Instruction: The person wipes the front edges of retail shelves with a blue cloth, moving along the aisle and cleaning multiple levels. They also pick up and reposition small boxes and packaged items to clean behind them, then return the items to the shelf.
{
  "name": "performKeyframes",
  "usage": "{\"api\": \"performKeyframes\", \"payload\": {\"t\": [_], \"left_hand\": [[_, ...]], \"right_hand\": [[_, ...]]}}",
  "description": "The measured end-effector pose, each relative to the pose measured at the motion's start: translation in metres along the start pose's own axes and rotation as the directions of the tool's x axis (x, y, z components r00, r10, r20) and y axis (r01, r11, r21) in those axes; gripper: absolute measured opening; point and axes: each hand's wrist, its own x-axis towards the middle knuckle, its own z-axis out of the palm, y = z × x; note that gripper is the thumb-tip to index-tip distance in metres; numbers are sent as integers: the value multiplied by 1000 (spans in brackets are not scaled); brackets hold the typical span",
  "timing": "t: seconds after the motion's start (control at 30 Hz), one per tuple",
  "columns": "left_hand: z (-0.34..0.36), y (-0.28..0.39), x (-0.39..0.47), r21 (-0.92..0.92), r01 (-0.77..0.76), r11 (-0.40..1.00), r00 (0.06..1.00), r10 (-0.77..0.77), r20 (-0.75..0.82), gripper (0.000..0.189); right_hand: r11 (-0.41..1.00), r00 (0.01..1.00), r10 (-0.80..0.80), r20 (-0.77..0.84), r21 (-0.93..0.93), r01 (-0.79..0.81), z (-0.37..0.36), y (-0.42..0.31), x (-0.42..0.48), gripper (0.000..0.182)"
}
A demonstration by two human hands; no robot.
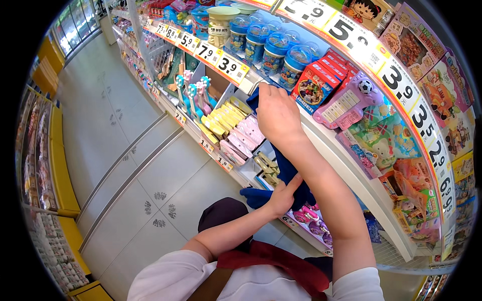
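Observation:
A long dark blue cloth hangs down over the front of the shelving. Up at the shelf edge, my right hand grips the cloth's upper end, its fingers curled against the edge of the shelf board. Lower down, my left hand holds the same cloth, with one finger stretched along it. Loose folds stick out on both sides of that hand. Nearest to my right hand stand red boxes and blue-lidded toy cups. Most of the right fingertips are hidden.
Below the cloth's upper end, a lower shelf holds yellow and pink packets and blue and pink toothbrush-like items. A purple toy package stands to the right. Price strips line the shelf edges. Tiled floor lies left, before another shelf.

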Motion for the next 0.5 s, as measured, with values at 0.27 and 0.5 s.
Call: {"api": "performKeyframes", "payload": {"t": [0.27, 0.5], "left_hand": [[-7, 13, 3, 122, -297, 947, 949, 278, 150, 37], [-8, 30, 6, -185, 21, 983, 999, -12, 48, 33]], "right_hand": [[971, 999, 30, -20, -238, -34, 7, -11, 29, 15], [968, 989, -39, -140, -249, 3, 6, -7, 25, 14]]}}
